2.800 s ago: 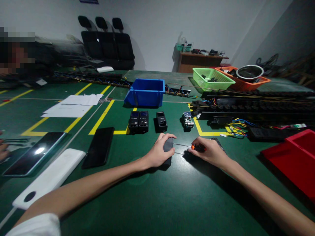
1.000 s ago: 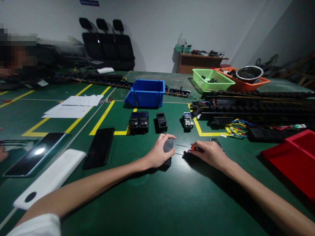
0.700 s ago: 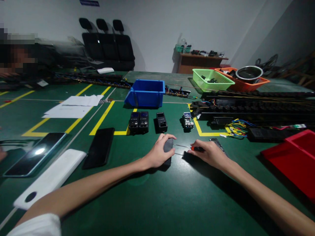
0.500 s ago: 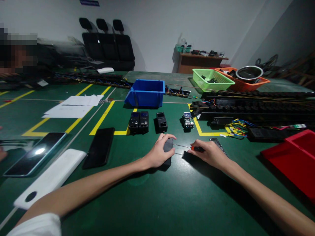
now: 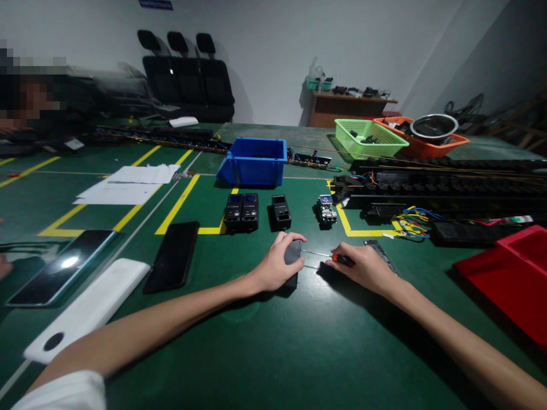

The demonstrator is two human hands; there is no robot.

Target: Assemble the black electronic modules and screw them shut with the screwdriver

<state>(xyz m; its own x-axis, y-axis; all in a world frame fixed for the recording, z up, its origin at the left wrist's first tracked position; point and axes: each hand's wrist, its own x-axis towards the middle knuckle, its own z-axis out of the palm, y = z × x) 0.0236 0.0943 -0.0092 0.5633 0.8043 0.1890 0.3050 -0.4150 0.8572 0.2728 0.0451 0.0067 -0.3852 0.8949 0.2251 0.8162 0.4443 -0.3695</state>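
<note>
Slightly lowered right hand point(image 5: 362, 263) round screwdriver point(image 5: 342, 259), left hand point(image 5: 273, 265) round box point(image 5: 293, 253); green table point(image 5: 320, 347), wall point(image 5: 273, 57)

The person's bare right hand point(image 5: 363, 266) is sitting slightly lower around the orange-and-black screwdriver handle point(image 5: 343, 259) than nearly three seconds ago, and is exposing more of the flat, dark, rectangular part point(image 5: 380, 254) behind it. A co-worker's hand point(image 5: 5, 267) is withdrawing toward the left edge.

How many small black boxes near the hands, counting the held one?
4: the left hand grips a black box; a left box and right box sit side by side before the blue bin; a lone box is right of them. The bin could hide more.
</note>
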